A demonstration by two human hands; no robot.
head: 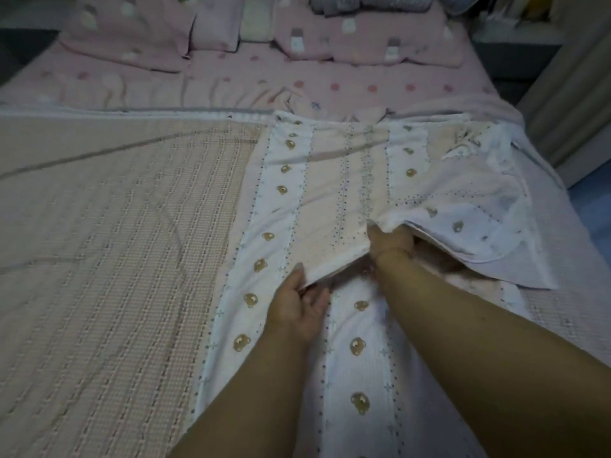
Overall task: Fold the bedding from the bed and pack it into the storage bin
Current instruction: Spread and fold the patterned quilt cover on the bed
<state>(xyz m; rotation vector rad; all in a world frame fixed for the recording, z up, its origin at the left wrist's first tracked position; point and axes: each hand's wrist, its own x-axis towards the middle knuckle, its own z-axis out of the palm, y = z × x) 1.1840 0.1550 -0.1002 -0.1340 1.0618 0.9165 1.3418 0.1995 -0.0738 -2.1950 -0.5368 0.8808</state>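
From the head camera, a person leans over a bed where a bear-print quilt lies partly folded across a pink waffle blanket. The left hand pinches the quilt's near folded edge, thumb on top and fingers curled beneath, so its grip is closed on the cloth. The right hand sits just beyond it with the fingers tucked under the same raised edge; the thumb shows on top, so this grip too looks closed on the quilt, though the fingers are hidden by the fabric. Both hands hold one edge close together, probably to lift the flap and carry it over for the next fold or to line up the layers before smoothing. To the right a loose corner of the quilt is turned back, its pale dotted underside showing; it would need flattening for a neat fold. The waffle blanket is spread flat to the left, touching the quilt and running under it, and seems to wait its turn. Pillows in pink covers lie at the head of the bed, well apart from the hands, with grey rolled items behind them. No storage bin is in view, so packing looks some way off
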